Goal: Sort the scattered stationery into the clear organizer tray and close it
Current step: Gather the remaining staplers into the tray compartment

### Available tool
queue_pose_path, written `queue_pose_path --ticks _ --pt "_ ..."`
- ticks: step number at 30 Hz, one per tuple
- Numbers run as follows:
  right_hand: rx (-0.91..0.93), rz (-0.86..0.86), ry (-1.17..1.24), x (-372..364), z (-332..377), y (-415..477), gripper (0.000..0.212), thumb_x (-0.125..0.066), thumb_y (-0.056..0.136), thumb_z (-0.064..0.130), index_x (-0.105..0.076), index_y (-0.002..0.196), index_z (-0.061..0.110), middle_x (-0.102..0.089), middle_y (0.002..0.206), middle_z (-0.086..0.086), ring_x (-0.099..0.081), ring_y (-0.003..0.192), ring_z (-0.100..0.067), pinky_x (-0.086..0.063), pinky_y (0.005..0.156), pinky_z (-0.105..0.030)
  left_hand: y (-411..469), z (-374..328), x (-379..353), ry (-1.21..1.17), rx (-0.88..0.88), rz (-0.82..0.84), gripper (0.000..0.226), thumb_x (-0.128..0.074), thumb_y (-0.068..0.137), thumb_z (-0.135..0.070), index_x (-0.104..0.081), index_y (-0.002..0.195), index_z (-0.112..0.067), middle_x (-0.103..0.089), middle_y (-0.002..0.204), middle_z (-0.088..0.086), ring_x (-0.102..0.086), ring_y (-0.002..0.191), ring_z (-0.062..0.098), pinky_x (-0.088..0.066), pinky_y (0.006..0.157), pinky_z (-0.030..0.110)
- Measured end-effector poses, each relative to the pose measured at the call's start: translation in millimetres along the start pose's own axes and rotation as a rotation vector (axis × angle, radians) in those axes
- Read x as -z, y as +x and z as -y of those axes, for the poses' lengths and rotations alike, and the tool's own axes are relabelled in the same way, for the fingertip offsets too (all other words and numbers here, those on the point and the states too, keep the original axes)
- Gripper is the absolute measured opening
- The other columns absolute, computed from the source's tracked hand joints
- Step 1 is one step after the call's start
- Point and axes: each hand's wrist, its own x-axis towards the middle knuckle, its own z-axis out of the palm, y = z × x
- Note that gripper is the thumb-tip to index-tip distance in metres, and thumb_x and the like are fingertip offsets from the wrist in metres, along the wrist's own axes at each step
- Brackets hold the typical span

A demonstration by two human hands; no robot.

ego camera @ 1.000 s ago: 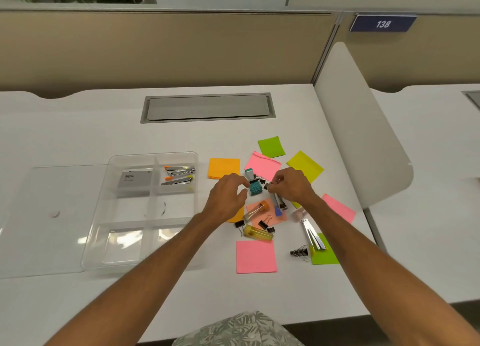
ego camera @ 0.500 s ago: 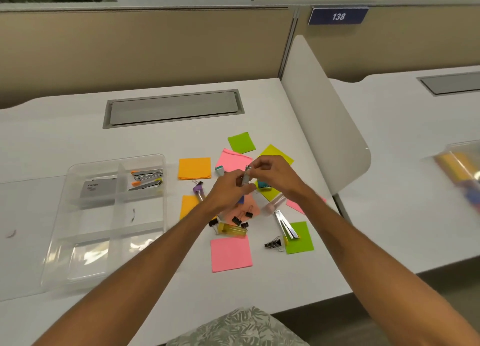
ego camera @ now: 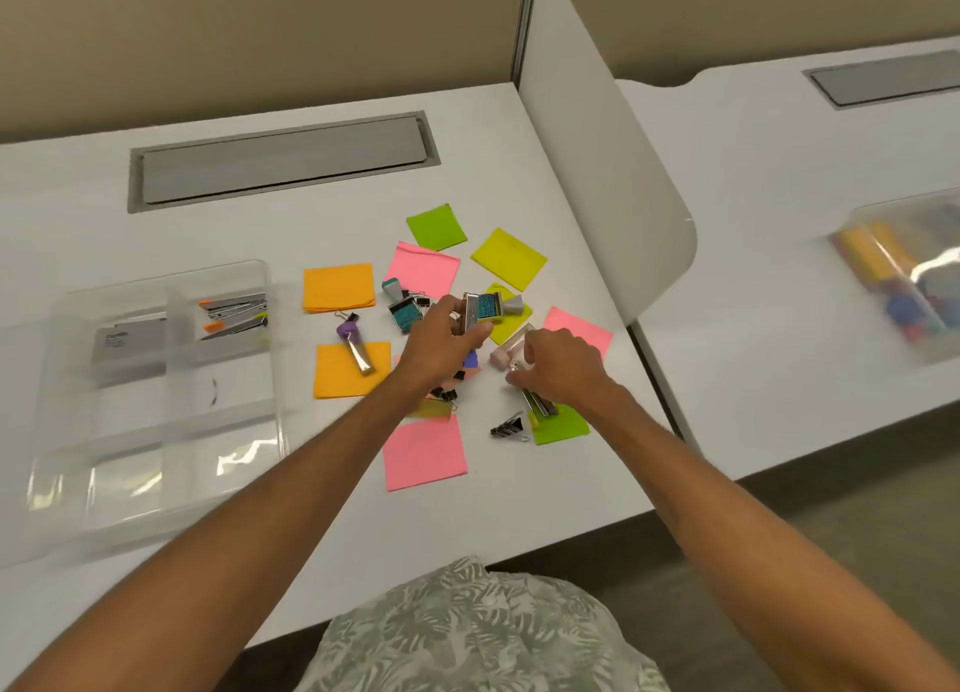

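The clear organizer tray [ego camera: 270, 296] sits at the left of the desk. It holds a grey staple box [ego camera: 127, 351] and two orange-tipped staplers [ego camera: 234, 304]. My left hand [ego camera: 447, 338] grips a teal and silver mini stapler [ego camera: 485, 309] just above the pile. My right hand [ego camera: 561, 366] is lowered over a pink stapler [ego camera: 501, 356], fingers apart and fingertips at it. A purple stapler [ego camera: 356, 348] lies on an orange note [ego camera: 332, 379]. Another teal stapler [ego camera: 405, 314], black binder clips [ego camera: 506, 425] and pink, green and yellow sticky notes [ego camera: 423, 452] lie scattered.
A white divider panel [ego camera: 608, 171] rises to the right of the pile. A grey cable hatch [ego camera: 280, 158] is set into the desk behind. Another clear container [ego camera: 904, 286] with coloured items stands on the neighbouring desk. The desk's front edge [ego camera: 519, 535] is near my body.
My left hand now holds the teal stapler alone, lifted slightly. My right hand has let go of it and dropped to the pink stapler. The camera has swung right and down.
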Motion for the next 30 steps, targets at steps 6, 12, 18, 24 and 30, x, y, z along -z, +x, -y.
queue_pose_path --ticks 6,12,18,24,30 --pt "0.046 -0.039 -0.116 -10 6 -8 0.021 -0.064 0.080 0.030 -0.056 0.096 0.019 -0.061 0.095 -0.006 -0.048 0.073 -0.025 -0.033 0.063 -0.032 -3 6 2 0.025 0.013 -0.018 0.031 -0.067 0.088 -0.037 -0.058 0.114 -0.023 -0.065 0.094 0.009 -0.069 0.084 0.026 -0.058 0.074 0.051" --pt "0.015 -0.098 0.041 11 5 -7 0.023 -0.068 0.073 0.037 -0.061 0.088 0.021 -0.063 0.085 -0.001 -0.060 0.078 -0.025 -0.036 0.059 -0.028 -7 1 15 0.003 -0.003 0.018 0.032 -0.055 0.095 -0.041 -0.057 0.121 -0.023 -0.067 0.084 0.005 -0.066 0.074 0.020 -0.052 0.070 0.034" --pt "-0.007 -0.127 0.359 37 27 6 0.022 -0.075 0.066 0.038 -0.060 0.078 0.028 -0.067 0.076 0.001 -0.063 0.068 -0.021 -0.040 0.053 -0.026 -3 -5 42 -0.183 0.128 -0.057 0.018 -0.045 0.097 -0.024 -0.059 0.099 -0.013 -0.056 0.075 0.006 -0.049 0.064 0.022 -0.039 0.059 0.033" --pt "0.033 -0.087 0.798 47 81 17 0.021 -0.077 0.068 0.024 -0.062 0.080 0.015 -0.073 0.068 -0.005 -0.070 0.062 -0.020 -0.048 0.055 -0.032 -15 -5 117 -0.227 0.140 -0.253 0.014 -0.060 0.081 -0.018 -0.059 0.096 -0.017 -0.071 0.087 0.008 -0.064 0.071 0.024 -0.052 0.068 0.038" --pt "0.085 -0.012 1.061 47 140 22 0.017 -0.076 0.077 0.014 -0.059 0.080 0.011 -0.072 0.070 -0.014 -0.065 0.055 -0.022 -0.040 0.046 -0.026 -33 32 224 -0.007 0.085 -0.504 0.026 -0.074 0.079 -0.017 -0.068 0.104 -0.015 -0.068 0.099 0.002 -0.065 0.086 0.019 -0.053 0.075 0.031"
